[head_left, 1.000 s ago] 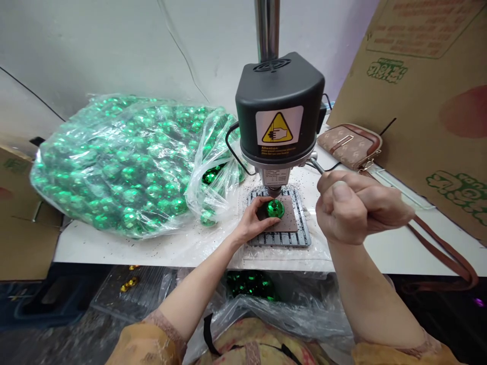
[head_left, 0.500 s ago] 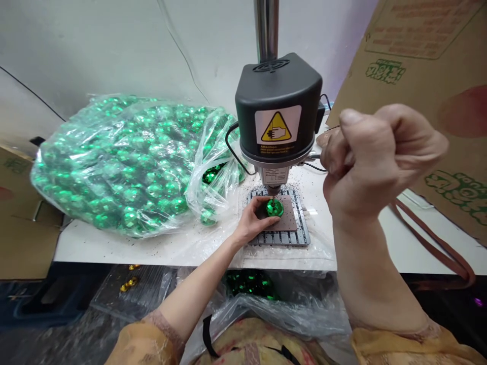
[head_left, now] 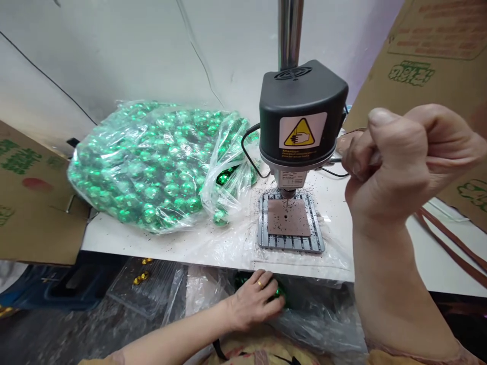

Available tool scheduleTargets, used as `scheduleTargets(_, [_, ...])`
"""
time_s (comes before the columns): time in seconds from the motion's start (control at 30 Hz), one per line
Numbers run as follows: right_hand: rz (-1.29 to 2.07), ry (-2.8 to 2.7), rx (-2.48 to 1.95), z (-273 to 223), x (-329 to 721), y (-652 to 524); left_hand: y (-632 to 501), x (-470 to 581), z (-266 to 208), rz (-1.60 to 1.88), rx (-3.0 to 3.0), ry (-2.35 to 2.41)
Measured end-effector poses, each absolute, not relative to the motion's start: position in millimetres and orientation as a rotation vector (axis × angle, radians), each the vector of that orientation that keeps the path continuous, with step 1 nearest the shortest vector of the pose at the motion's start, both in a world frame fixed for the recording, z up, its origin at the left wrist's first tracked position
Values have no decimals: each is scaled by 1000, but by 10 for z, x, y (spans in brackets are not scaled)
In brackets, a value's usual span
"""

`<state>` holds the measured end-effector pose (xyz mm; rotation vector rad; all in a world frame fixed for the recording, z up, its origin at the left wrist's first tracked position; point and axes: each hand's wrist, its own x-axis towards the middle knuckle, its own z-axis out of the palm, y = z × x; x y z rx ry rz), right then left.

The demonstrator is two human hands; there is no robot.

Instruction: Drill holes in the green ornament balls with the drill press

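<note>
My right hand (head_left: 395, 157) is closed in a fist around the feed lever at the right of the black bench drill press (head_left: 302, 116); the fingers hide most of the lever. Down at the table's front edge, my left hand (head_left: 258, 299), wearing a ring, reaches palm down over an opening with green balls. Its fingers curl around a shiny green faceted ball (head_left: 280, 292), mostly hidden by the hand. Under the drill bit, a brown board (head_left: 292, 228) with a small dark hole lies on the slotted metal base (head_left: 315, 244), with no ball on it.
A large clear bag of green faceted balls (head_left: 144, 167) fills the table's left. Cardboard boxes stand left (head_left: 41, 197) and right (head_left: 414, 56). Dark shavings surround the base. Gold pieces (head_left: 141, 277) lie below the table at left. A brown strap (head_left: 449, 248) lies at right.
My left hand has taken the green ball off the board and moved down towards me, below the table edge. My right hand stays on the lever. The view has shifted left.
</note>
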<state>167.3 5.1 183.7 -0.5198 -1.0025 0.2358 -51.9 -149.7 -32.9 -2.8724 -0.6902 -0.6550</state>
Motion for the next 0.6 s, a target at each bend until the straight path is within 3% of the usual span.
scheduleTargets(0.2, [238, -989, -550, 1825, 1663, 22, -973, -698, -146, -872, -2828, -620])
scheduleTargets(0.3, [240, -999, -532, 1821, 1665, 16, -225, -871, 184, -974, -2623, -1224])
scheduleTargets(0.43, [248, -1011, -515, 1828, 1657, 3, 784, -1090, 598, -701, -2221, -2118])
scheduleTargets(0.6, [233, -1028, -512, 1829, 1651, -10, 1376, -1178, 647, -599, -2097, -2510])
